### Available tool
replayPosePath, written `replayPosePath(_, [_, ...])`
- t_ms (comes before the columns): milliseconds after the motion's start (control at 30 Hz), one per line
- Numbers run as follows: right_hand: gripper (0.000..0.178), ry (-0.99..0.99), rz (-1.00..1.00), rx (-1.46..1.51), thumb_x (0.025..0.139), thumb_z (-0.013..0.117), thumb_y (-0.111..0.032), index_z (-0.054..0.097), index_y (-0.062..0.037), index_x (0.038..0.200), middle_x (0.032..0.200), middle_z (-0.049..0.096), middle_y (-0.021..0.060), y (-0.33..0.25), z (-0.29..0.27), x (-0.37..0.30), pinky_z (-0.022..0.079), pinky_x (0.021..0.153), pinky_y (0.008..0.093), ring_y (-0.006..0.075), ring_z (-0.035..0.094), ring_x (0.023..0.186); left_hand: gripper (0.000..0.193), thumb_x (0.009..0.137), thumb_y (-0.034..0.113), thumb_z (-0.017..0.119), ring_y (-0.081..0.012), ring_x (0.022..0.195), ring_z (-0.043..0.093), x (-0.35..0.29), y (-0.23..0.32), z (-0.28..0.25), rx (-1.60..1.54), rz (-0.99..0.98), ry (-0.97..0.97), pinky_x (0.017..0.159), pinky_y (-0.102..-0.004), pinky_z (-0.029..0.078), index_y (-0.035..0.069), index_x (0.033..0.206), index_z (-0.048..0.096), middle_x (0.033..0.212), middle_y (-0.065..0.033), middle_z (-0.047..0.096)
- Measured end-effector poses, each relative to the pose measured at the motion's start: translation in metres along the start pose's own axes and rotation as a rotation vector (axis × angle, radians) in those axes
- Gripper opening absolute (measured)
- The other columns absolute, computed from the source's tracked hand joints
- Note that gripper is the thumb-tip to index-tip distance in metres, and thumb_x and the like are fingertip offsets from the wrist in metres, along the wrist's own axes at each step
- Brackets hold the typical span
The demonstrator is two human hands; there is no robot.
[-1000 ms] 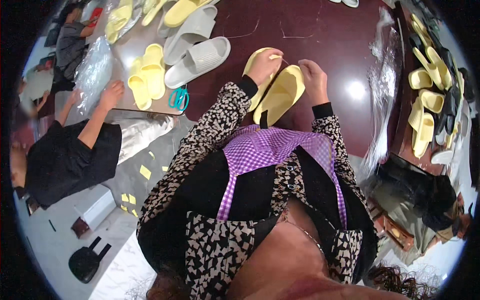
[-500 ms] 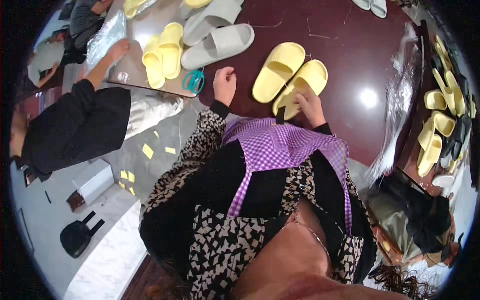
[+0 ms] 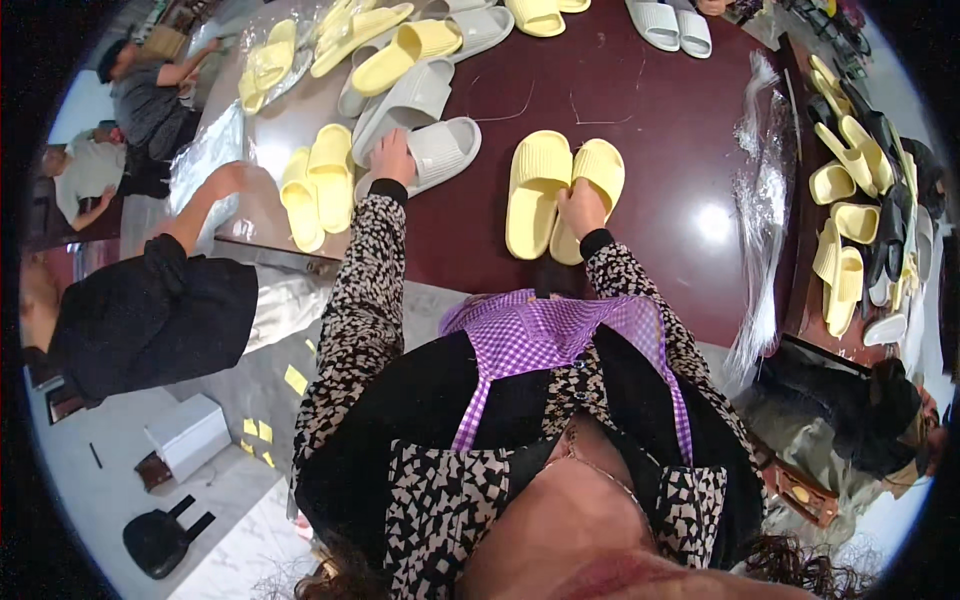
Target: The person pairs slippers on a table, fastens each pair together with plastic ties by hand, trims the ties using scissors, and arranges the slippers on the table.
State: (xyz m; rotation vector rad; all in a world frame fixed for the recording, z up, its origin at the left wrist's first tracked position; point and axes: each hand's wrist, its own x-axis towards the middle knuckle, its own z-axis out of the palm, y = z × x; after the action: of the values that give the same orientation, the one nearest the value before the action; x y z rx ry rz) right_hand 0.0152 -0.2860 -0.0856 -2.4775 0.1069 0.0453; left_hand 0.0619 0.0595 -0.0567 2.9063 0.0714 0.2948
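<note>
A pair of yellow slippers stands side by side on the dark red table (image 3: 670, 130), the left slipper (image 3: 538, 190) and the right slipper (image 3: 606, 172). My right hand (image 3: 583, 210) grips the right slipper at its inner edge, fingers partly hidden at the foot opening. Over to the left, my left hand (image 3: 393, 158) is closed at the near end of a grey slipper (image 3: 440, 152); its fingertips are partly hidden. A second grey slipper (image 3: 405, 100) lies just beyond it. Close by my left forearm is another yellow pair (image 3: 322, 185).
More yellow slippers (image 3: 410, 52) and grey slippers (image 3: 670, 25) lie farther back. Clear plastic wrapping (image 3: 762, 200) runs along the table's right side. At the left, a co-worker's arm (image 3: 205, 205) reaches over the table corner. Several slippers (image 3: 845, 275) crowd a surface at far right.
My left hand has moved left and forward onto the grey slipper. The yellow pair is now straighter and closer together, with my right hand on the right one. More of the table's far side shows.
</note>
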Motion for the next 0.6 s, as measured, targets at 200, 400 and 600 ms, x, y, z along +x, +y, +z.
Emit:
replayPosePath(200, [0.019, 0.086, -0.005, -0.005, 0.079, 0.055, -0.016, 0.049, 0.0016, 0.076, 0.072, 0.057, 0.0237, 0.025, -0.021, -0.005, 0.043, 0.061, 0.0461, 0.0418, 0.055, 0.069, 0.054, 0.073, 0.018, 0.058, -0.0353, 0.111, 0.045, 0.052, -0.003, 0.032, -0.03, 0.047, -0.15, 0.09, -0.0458, 0.039, 0.008, 0.123, 0.042, 0.122, -0.0172, 0.047])
replayPosePath(400, [0.014, 0.117, -0.09, 0.084, 0.079, 0.054, -0.011, 0.048, 0.001, 0.077, 0.068, 0.054, 0.0255, 0.049, -0.052, -0.026, 0.042, 0.059, 0.0478, 0.042, 0.054, 0.067, 0.055, 0.068, 0.025, 0.06, -0.0375, 0.102, 0.052, 0.074, 0.006, 0.07, -0.485, -0.067, -0.186, 0.086, -0.0414, 0.042, 0.002, 0.117, 0.049, 0.111, -0.0226, 0.054])
replayPosePath(600, [0.011, 0.156, 0.048, -0.011, 0.079, 0.053, -0.01, 0.048, -0.0003, 0.081, 0.067, 0.054, 0.0252, 0.084, -0.061, -0.049, 0.042, 0.059, 0.0476, 0.0419, 0.054, 0.066, 0.037, 0.07, 0.022, 0.056, -0.0381, 0.091, 0.057, 0.09, 0.083, 0.087, -0.612, -0.099, -0.269, 0.079, -0.0396, 0.044, -0.003, 0.098, 0.059, 0.089, -0.0243, 0.061])
